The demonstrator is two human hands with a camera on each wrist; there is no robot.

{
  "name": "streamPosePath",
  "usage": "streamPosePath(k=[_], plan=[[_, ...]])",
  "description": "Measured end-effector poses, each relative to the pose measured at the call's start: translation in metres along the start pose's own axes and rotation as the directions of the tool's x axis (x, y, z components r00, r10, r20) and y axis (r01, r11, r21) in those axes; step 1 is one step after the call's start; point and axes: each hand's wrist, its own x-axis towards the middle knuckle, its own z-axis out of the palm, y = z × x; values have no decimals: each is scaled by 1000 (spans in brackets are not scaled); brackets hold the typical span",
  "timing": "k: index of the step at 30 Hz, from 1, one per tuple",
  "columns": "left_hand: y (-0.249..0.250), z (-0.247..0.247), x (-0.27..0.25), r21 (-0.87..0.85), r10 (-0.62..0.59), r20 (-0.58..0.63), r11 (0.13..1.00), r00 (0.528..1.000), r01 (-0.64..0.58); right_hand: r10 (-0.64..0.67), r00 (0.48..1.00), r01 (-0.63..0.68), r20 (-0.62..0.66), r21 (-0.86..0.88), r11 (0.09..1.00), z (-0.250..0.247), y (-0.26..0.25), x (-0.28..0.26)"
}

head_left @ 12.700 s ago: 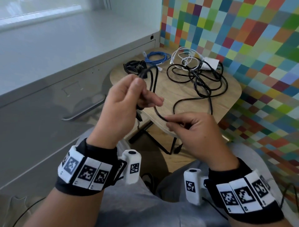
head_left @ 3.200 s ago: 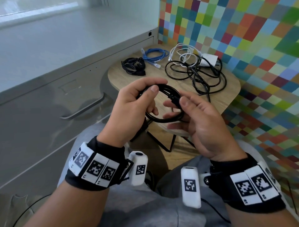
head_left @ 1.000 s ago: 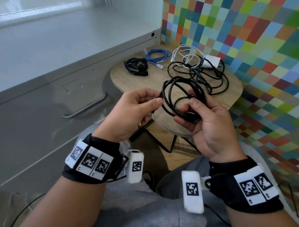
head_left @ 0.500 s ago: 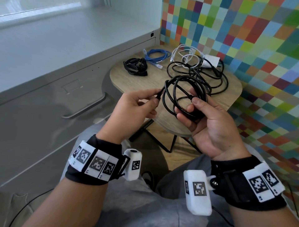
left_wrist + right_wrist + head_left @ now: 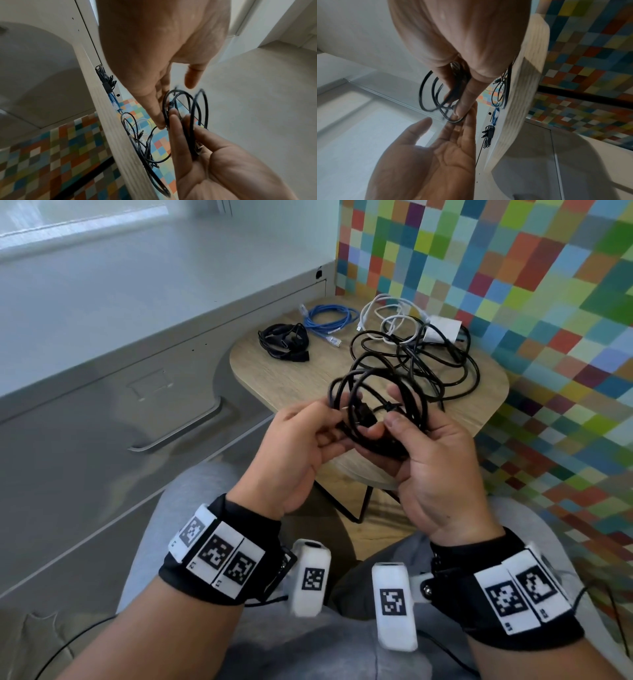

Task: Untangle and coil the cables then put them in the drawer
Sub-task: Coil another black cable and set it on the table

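Hiding cable end (image 5: 359, 414): left hand (image 5: 301, 446).

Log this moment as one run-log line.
right hand: grips black cable coil | left hand: pinches its end | drawer: closed

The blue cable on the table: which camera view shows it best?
The head view. There the blue cable lies whole on the wooden table, loosely coiled, between a small black bundle and the white cables. Both wrist views catch it only edge-on above the table's rim, as a thin blue strip.
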Motion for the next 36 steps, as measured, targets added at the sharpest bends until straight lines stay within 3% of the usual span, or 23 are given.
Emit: streamPosePath(k=[9, 13, 16, 25, 36], plan=[[1, -2, 0, 192, 47, 10, 980, 999, -48, 16, 1000, -16, -9, 12, 1000, -4, -2, 2], [-1, -3, 2, 267, 64, -5, 962, 998, -60, 95, 994, -99, 58, 61, 993, -5, -3, 2], [-3, -4, 4, 272, 92, -29, 959, 995, -80, 130, 989, -136, 76, 84, 987, -7, -4, 3], [-4, -7, 6, 313, 116, -66, 945, 991, -90, 92, 995, -92, 42, 5, 996, -7, 0, 5], [-1, -3, 4, 181, 66, -26, 982, 997, -60, 98, 995, -98, 34, -2, 995, -5, 0, 6]])
